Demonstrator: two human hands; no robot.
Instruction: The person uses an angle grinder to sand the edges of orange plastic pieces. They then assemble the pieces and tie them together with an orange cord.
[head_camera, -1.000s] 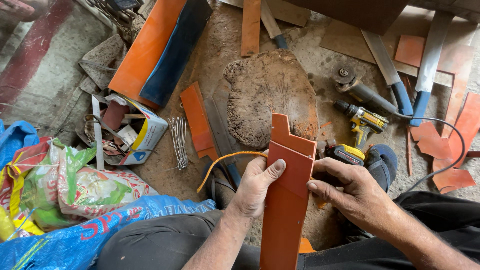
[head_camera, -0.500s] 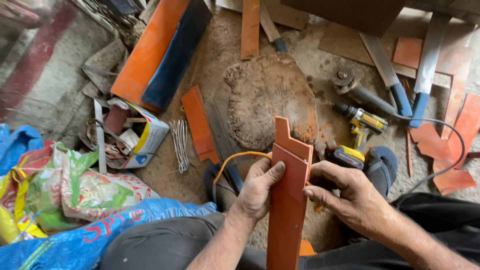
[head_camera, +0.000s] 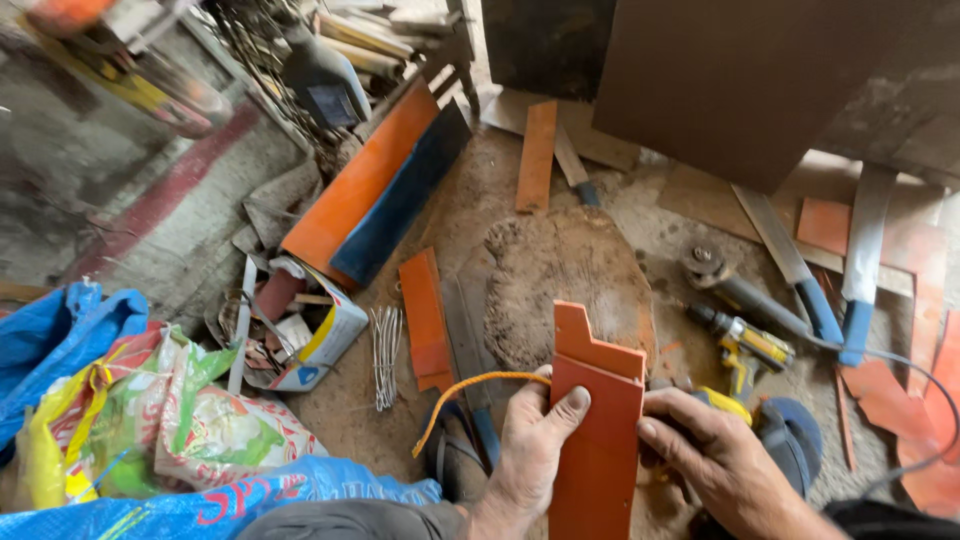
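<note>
Both hands, left (head_camera: 530, 440) and right (head_camera: 715, 455), grip the notched orange board (head_camera: 598, 430) upright, seemingly checking its cut; next likely calls for the drill (head_camera: 745, 350) nearby.

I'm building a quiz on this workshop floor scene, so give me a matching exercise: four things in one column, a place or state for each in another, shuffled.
Things:
1. orange notched board
2. yellow cordless drill
3. bundle of metal wires
4. angle grinder

Places or states:
A. lying left of the tree stump
B. held upright between left hand and right hand
C. lying beyond the drill, disc end towards the stump
D. lying on the floor right of the stump

Pairs: 1-B, 2-D, 3-A, 4-C
</note>
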